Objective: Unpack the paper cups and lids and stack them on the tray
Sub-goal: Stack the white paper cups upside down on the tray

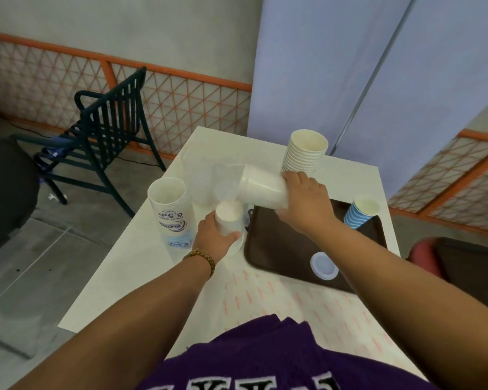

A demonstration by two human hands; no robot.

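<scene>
My right hand grips a white paper cup stack, tilted on its side above the left edge of the dark brown tray. My left hand holds a smaller white cup stack just left of the tray. A white lid lies on the tray's near side. A blue striped cup stack stands at the tray's far right corner. A tall stack of white cups stands behind my right hand. Another white stack in a printed plastic sleeve stands on the table's left.
Clear plastic wrapping lies crumpled at the white table's far middle. A dark slatted chair stands on the floor to the left. A blue partition rises behind the table. A red seat is at the right.
</scene>
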